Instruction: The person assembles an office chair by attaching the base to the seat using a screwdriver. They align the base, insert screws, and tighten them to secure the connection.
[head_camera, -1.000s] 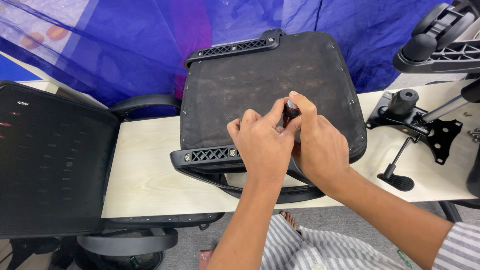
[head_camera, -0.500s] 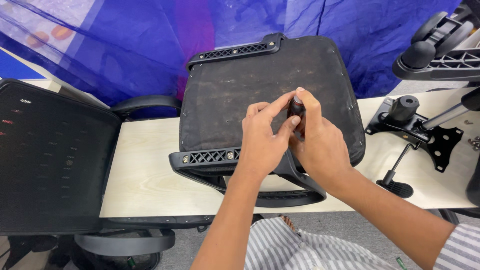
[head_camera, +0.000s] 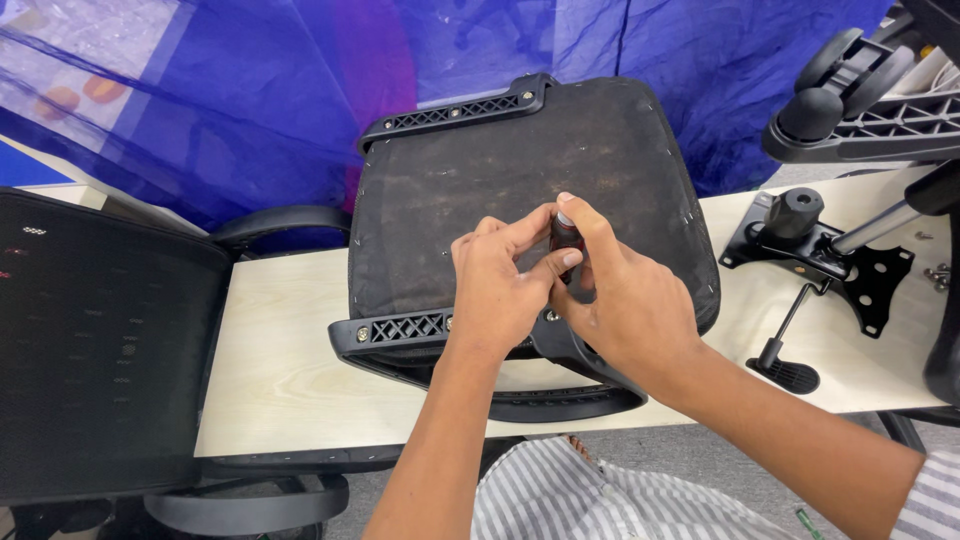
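Head view looks down on an upturned seat (head_camera: 520, 190) lying underside-up across a pale bench (head_camera: 290, 350), which puts its mounting face within reach from above. Both hands meet over the middle of that dark fabric underside. The right hand (head_camera: 625, 310) wraps a small dark tool (head_camera: 566, 235), held upright with its tip down toward the seat; the forefinger curls over the top of the handle, likely to press it down while it turns. The left hand (head_camera: 495, 290) closes in beside it, its fingers (head_camera: 520, 232) pinching the tool's shaft low down, apparently to keep the tip steady on its spot. What the tip meets is hidden behind the fingers, so whether a screw sits there cannot be told. Both hands are closed on the tool, not spread.

Two black armrest brackets are bolted along the seat's edges, the near bracket (head_camera: 405, 328) just left of the left wrist and the far bracket (head_camera: 450, 112) at the back edge; the armrest loop hangs off the bench's front edge below the hands. A black tilt plate (head_camera: 850, 262) with its lever lies on the bench well to the right, apart from the seat. A wheeled base (head_camera: 860, 110) juts in at the upper right. A mesh backrest (head_camera: 100, 340) stands at the left, and a blue sheet (head_camera: 300, 80) hangs behind.
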